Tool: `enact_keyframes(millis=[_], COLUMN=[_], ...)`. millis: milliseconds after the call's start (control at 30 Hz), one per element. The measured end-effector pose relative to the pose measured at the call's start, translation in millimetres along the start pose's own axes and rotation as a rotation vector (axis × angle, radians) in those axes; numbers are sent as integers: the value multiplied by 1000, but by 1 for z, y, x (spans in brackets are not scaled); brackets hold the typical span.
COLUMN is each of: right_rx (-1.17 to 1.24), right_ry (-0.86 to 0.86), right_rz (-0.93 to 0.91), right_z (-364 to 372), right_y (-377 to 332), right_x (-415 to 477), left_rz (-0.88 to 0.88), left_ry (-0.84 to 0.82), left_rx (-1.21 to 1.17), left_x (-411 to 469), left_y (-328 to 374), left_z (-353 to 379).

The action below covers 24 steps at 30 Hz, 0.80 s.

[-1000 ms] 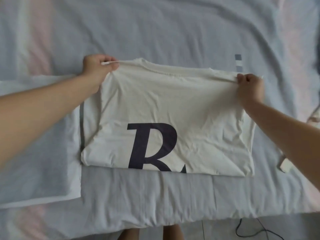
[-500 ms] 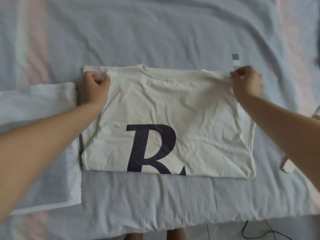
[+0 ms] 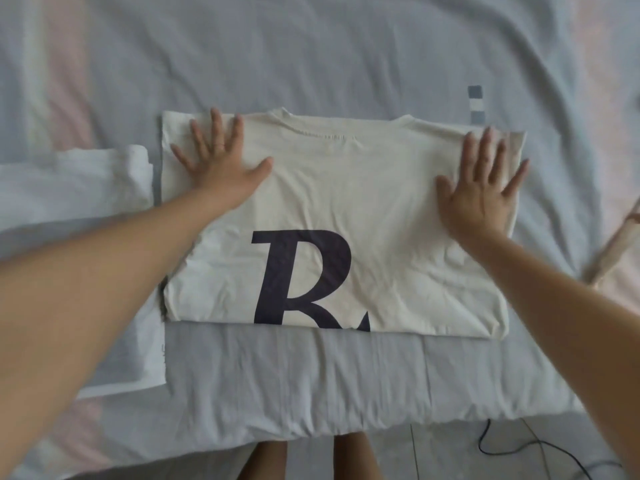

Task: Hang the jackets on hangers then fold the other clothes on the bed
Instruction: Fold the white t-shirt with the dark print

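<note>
**Both palms flat on the folded cream T-shirt**

My left hand (image 3: pixel 221 161) lies flat on the far left corner of the cream T-shirt (image 3: pixel 346 188), fingers straight and spread, thumb pointing inward. There is a thin ring (image 3: pixel 219 144) on one finger. My right hand (image 3: pixel 481 188) lies flat in the same way on the far right corner, fingers fanned, the tips close to the shirt's far edge. Neither hand grips or pinches the cloth; both only press down on it.

The T-shirt is folded into a wide rectangle on the grey-blue bed sheet (image 3: pixel 311 368), close to the near edge of the bed. Its neckline (image 3: pixel 332 129) runs along the far edge. A large dark letter R (image 3: pixel 301 278) is printed on the side facing up, and the near fold cuts off the letter's foot.

Just beside the shirt's left edge lies a folded white garment (image 3: pixel 69 188), with my left forearm passing over it. Beyond the shirt's far right corner a small blue-and-white striped patch (image 3: pixel 475 102) shows on the sheet. A beige piece of cloth (image 3: pixel 616 258) lies at the right border, only partly in view, and I cannot tell what it is. Past the bed's edge a black cable (image 3: pixel 502 448) trails over the floor.
</note>
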State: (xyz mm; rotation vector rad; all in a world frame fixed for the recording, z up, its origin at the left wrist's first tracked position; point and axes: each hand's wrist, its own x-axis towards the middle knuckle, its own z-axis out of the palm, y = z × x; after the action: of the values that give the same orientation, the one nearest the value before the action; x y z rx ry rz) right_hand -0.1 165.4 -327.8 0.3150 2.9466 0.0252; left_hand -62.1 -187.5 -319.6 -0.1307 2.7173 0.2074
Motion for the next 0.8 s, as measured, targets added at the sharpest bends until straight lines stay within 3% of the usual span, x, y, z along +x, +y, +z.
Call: enact_keyframes(millis=[100, 167, 233, 367, 500, 600, 700, 800], right_rx=[-36, -66, -9, 164, 376, 550, 740, 960], right_ry=[54, 0, -116, -191, -59, 76, 60, 25], right_rz=[-441, -572, -399, 152, 458, 770, 921, 1067], right_z=[8, 19, 34, 51, 45, 40, 35, 26], right_y=[-34, -33, -3, 50, 44, 28, 14, 14], right_x=[-38, -68, -99, -155, -190, -199, -206, -213], left_rz=[405, 554, 466, 209, 128, -225, -539, -604], left_ry=[145, 132, 155, 234, 161, 236, 273, 251], left_rx=[149, 271, 296, 192, 121, -104, -298, -407], left_x=[-47, -80, -112, -175, -191, -195, -200, -200], left_y=[16, 5, -22, -77, -78, -63, -48, -45], left_z=[32, 60, 87, 116, 116, 110, 104, 96])
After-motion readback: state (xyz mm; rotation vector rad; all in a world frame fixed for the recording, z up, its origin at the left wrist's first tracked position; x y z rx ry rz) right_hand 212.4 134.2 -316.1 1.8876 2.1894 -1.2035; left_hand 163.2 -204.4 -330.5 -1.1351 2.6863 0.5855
